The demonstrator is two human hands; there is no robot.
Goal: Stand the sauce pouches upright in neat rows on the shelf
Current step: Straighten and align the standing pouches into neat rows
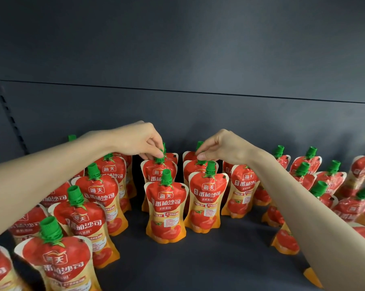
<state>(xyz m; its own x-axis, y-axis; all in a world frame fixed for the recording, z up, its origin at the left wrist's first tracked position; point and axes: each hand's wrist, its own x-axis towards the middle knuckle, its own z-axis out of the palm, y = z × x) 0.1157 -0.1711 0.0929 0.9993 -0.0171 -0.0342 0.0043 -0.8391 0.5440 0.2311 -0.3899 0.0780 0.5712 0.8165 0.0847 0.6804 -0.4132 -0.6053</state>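
Left hand pinches the left tomato sauce pouch, right hand the right tomato sauce pouch — neighbouring columns, middle of the shelf.
Left hand: thumb and fingers curled round the green cap; pouch upright, second from the front. Right hand: thumb and forefinger closed on the pouch top, its cap hidden by the fingers; pouch upright, also second from the front. Front pouches stand just before both — further pouches stand in rows to either side.
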